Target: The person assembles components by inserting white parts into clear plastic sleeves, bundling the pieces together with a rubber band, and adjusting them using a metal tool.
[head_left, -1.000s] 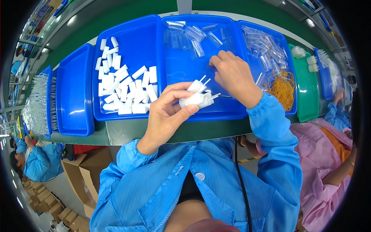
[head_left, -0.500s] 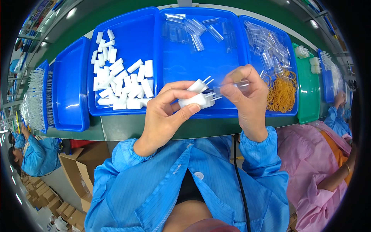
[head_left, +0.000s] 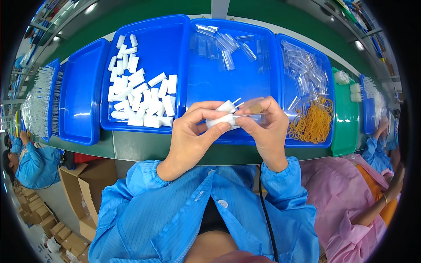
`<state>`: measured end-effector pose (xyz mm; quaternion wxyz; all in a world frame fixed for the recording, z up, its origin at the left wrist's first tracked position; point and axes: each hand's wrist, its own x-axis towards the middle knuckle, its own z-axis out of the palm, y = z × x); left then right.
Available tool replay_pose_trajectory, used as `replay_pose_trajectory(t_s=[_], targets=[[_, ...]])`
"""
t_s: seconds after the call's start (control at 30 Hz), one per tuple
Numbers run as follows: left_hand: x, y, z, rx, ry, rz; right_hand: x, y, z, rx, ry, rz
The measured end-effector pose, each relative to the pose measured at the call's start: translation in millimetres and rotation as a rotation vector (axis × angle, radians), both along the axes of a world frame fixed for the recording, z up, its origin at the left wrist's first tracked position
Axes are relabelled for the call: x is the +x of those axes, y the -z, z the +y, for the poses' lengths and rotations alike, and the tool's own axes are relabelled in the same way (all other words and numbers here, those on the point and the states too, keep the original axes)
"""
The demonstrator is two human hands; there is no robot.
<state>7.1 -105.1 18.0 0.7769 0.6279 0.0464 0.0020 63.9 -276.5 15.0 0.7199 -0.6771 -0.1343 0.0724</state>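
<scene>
Head view: right hand point(head_left: 263, 127) partly hides white plugs point(head_left: 223, 115), left hand point(head_left: 193, 136) gripping.

One head-worn fisheye view — looking steeply down, close over the blue trays point(head_left: 144, 65).

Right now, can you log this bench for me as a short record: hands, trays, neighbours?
left hand: holds white plugs, prongs pointing up-right
right hand: holds a clear sleeve at the plugs
left tray: loose white plug pieces
middle tray: a few clear sleeves
right tray: clear sleeves, yellow rubber bands
neighbours: pink sleeve at right, blue coat at left
</scene>
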Motion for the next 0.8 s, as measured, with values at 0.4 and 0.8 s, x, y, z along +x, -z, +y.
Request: replay_pose_trajectory(t_s=[0.4,0.8], targets=[[2.1,7.5,3.9,0.082,0.025,-0.016,-1.5,1.3,1.7,-0.09,0.036,-0.047],[0.5,6.5,1.0,0.157,-0.059,-0.081,3.8,-3.9,-4.5,-0.073,0.047,0.12]])
